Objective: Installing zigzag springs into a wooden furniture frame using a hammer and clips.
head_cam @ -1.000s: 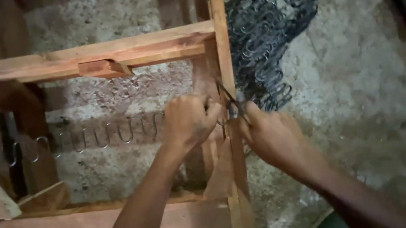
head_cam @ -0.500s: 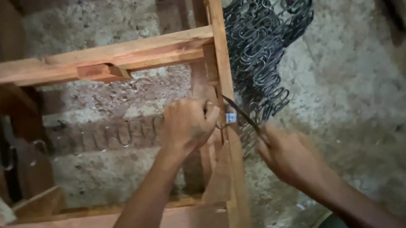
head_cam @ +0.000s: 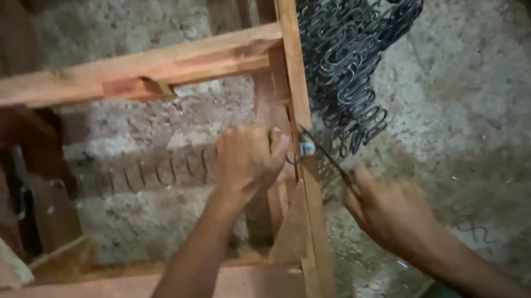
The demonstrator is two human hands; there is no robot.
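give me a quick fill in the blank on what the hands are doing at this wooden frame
1. The left hand presses against the upright rail of the ____ frame.
2. The right hand holds a thin dark tool whose tip meets a small ____ clip on the rail.
3. The pile of zigzag springs lies on the ____ beside the frame.

Missing words: wooden; metal; floor

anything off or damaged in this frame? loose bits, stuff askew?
Nothing looks broken. The pile of dark zigzag wire springs lies in a tangled heap on the floor beside the wooden frame, and a stray wire piece lies apart near the right hand. The left hand grips a spring end at the small metal clip.
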